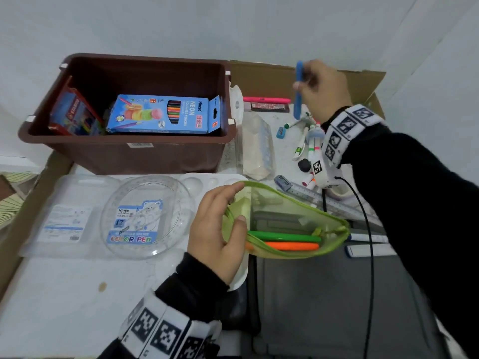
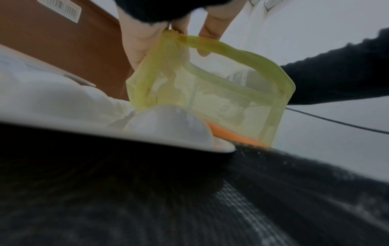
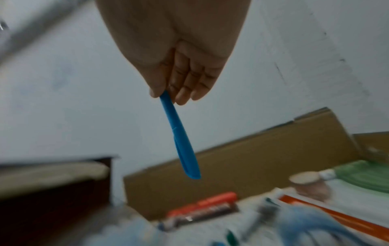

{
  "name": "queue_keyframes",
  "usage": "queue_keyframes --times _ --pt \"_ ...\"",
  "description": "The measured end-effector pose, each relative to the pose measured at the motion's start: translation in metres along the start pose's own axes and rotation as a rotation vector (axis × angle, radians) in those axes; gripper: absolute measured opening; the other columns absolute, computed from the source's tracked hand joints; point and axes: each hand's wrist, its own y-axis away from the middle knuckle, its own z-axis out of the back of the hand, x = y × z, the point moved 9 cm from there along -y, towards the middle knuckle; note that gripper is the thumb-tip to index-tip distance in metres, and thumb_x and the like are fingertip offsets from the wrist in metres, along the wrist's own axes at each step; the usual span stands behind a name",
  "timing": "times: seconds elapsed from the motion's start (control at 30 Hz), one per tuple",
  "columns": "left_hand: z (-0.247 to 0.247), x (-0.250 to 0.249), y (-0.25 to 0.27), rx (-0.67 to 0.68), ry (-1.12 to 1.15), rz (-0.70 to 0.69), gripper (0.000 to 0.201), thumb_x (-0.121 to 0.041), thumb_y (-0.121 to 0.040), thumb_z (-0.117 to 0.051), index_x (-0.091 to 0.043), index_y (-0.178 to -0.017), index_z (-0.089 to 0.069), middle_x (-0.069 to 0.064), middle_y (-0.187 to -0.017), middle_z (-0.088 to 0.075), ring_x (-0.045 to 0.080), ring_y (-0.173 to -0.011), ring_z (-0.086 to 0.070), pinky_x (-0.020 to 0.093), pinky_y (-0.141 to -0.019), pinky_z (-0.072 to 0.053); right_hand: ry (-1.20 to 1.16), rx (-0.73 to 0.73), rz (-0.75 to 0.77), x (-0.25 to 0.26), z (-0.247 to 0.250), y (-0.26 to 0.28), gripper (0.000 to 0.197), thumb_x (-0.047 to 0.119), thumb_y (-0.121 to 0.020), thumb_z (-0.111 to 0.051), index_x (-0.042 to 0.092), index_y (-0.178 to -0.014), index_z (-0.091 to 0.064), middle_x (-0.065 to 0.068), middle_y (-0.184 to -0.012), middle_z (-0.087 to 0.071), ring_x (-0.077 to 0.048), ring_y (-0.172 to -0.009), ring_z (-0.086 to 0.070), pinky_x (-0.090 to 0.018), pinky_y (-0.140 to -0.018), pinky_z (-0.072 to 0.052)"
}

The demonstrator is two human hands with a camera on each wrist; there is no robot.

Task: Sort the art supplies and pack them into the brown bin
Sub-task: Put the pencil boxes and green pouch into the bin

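Observation:
My left hand [image 1: 220,229] holds the mouth of a green mesh pouch [image 1: 290,224] open, fingers and thumb pinching its zip edge [image 2: 210,43]. A green pen [image 1: 285,237] and an orange pen [image 1: 293,246] lie inside the pouch. My right hand [image 1: 321,89] is raised at the back right and pinches a blue pen [image 1: 299,92] [image 3: 181,141] upright above the scattered markers. The brown bin [image 1: 124,151] stands at the back left with a blue Ninso pencil box [image 1: 160,115] and a red pencil box [image 1: 75,115] inside.
A clear round color-pen case [image 1: 145,216] lies on a white palette [image 1: 202,182] in front of the bin. Markers [image 1: 311,143], a pink highlighter [image 1: 267,100], sharpeners, a ruler [image 1: 311,194] and a clear packet [image 1: 256,149] lie at the right. Cardboard walls [image 1: 285,79] ring the table.

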Motion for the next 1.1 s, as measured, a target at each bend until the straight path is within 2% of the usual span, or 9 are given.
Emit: queue_keyframes --times 0.1,0.23,0.4,0.53,0.6,0.7,0.8,0.93,1.1 --pt "-0.001 0.001 0.000 -0.004 0.002 0.019 0.047 -0.004 -0.074 -0.050 -0.022 -0.118 -0.053 -0.010 -0.111 -0.052 0.007 -0.103 -0.052 0.007 -0.092 -0.034 -0.375 -0.119 -0.055 0.025 0.041 0.015 0.013 0.009 -0.087 -0.059 0.015 -0.098 -0.060 0.002 -0.088 -0.061 -0.009 -0.080 -0.060 -0.021 -0.073 -0.051" --pt "-0.002 0.000 0.000 -0.007 -0.013 0.019 0.048 -0.005 -0.073 -0.050 -0.024 -0.118 -0.051 -0.012 -0.110 -0.051 0.008 -0.102 -0.052 0.004 -0.091 -0.032 -0.611 0.226 -0.050 0.074 0.049 0.056 0.013 0.004 -0.087 -0.060 0.008 -0.100 -0.061 -0.008 -0.078 -0.064 -0.010 -0.058 -0.063 -0.020 -0.058 -0.052" --pt "-0.002 -0.001 -0.001 -0.004 -0.026 0.002 0.047 -0.005 -0.073 -0.051 -0.019 -0.118 -0.052 -0.006 -0.108 -0.052 0.007 -0.098 -0.051 0.004 -0.090 -0.032 -0.360 0.786 0.090 0.112 0.020 0.131 0.016 0.007 -0.083 -0.067 0.011 -0.099 -0.066 0.000 -0.080 -0.070 -0.013 -0.064 -0.066 -0.022 -0.063 -0.055" --pt "-0.001 -0.001 -0.002 0.002 -0.044 0.008 0.046 -0.006 -0.073 -0.052 -0.017 -0.117 -0.055 -0.004 -0.108 -0.054 0.006 -0.098 -0.050 0.006 -0.090 -0.033 -0.102 1.004 0.098 0.096 -0.012 0.155 0.024 0.025 -0.081 -0.071 0.015 -0.102 -0.070 0.003 -0.079 -0.072 0.001 -0.062 -0.060 -0.010 -0.061 -0.045" --pt "-0.002 -0.001 -0.001 0.010 -0.030 0.017 0.046 -0.005 -0.072 -0.050 -0.019 -0.116 -0.054 -0.006 -0.108 -0.054 0.005 -0.099 -0.050 0.006 -0.090 -0.034 -0.188 0.932 0.090 0.094 -0.013 0.140 0.020 0.023 -0.083 -0.068 0.010 -0.098 -0.071 0.007 -0.074 -0.069 -0.002 -0.063 -0.060 -0.010 -0.060 -0.043" --pt "-0.004 -0.002 0.000 0.023 -0.015 0.015 0.047 -0.003 -0.073 -0.049 -0.018 -0.117 -0.055 -0.005 -0.110 -0.055 0.003 -0.101 -0.051 0.009 -0.091 -0.035 -0.255 0.655 0.067 0.074 -0.009 0.090 0.015 0.016 -0.088 -0.062 0.004 -0.093 -0.070 0.007 -0.075 -0.065 -0.005 -0.064 -0.060 -0.009 -0.060 -0.044" --pt "-0.003 0.000 0.000 0.015 0.009 0.022 0.047 -0.001 -0.074 -0.049 -0.018 -0.117 -0.055 -0.005 -0.113 -0.056 0.005 -0.104 -0.052 0.013 -0.092 -0.037 -0.003 0.481 0.078 0.038 -0.025 0.042 0.014 0.018 -0.088 -0.060 0.013 -0.098 -0.068 0.006 -0.092 -0.067 -0.002 -0.074 -0.057 -0.006 -0.068 -0.038" --pt "0.003 0.006 -0.003 -0.017 0.070 0.063 0.048 0.000 -0.073 -0.050 -0.026 -0.113 -0.056 -0.009 -0.112 -0.057 0.006 -0.103 -0.054 0.014 -0.091 -0.039 0.368 0.534 0.021 -0.019 -0.076 -0.001 0.029 0.015 -0.088 -0.058 0.014 -0.117 -0.058 -0.012 -0.123 -0.054 -0.027 -0.109 -0.052 -0.028 -0.087 -0.038" --pt "0.008 0.012 -0.004 -0.043 0.104 0.081 0.050 0.003 -0.071 -0.050 -0.026 -0.111 -0.057 -0.010 -0.110 -0.058 0.007 -0.105 -0.055 0.016 -0.091 -0.041 0.522 0.506 -0.010 -0.044 -0.110 -0.034 0.030 0.007 -0.086 -0.051 0.009 -0.116 -0.051 -0.018 -0.113 -0.056 -0.035 -0.100 -0.052 -0.037 -0.079 -0.041"
